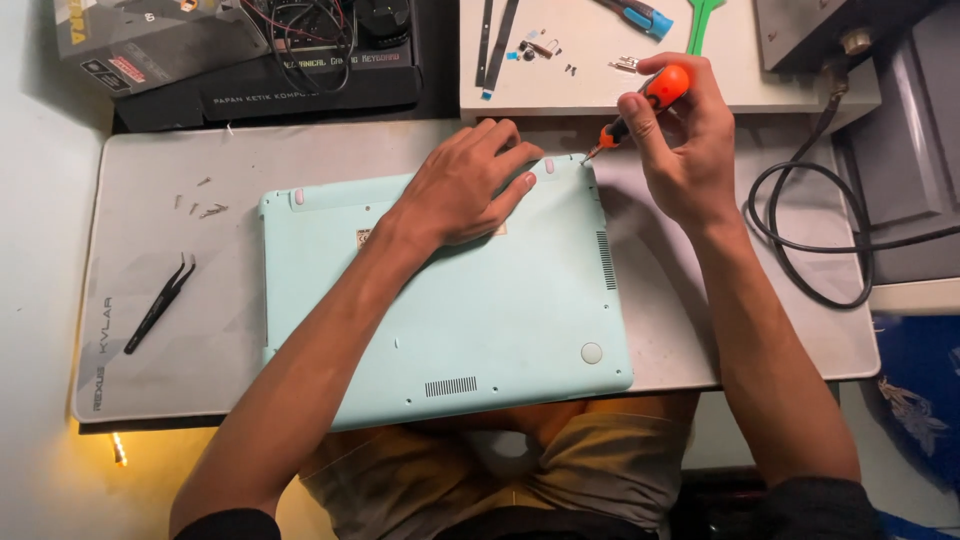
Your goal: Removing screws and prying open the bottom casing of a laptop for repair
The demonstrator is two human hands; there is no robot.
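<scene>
The mint-green laptop (450, 310) lies underside up on the grey mat (180, 330) of your desk (40, 250). Your left hand (460, 190) presses flat on it, fingers spread; your right hand (680, 130) grips the orange screwdriver (640, 105) at the far corner. A tilted tip may slip and strip the screw.

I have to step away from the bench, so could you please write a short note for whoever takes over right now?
Left hand lies flat on the mint-green laptop, which rests underside up on the grey mat.
Right hand holds the orange screwdriver, tip at the far right corner of the case.
Done: a few loose screws lie on the mat's far left, black tweezers below them.
Left: the bottom cover is still on.
</scene>
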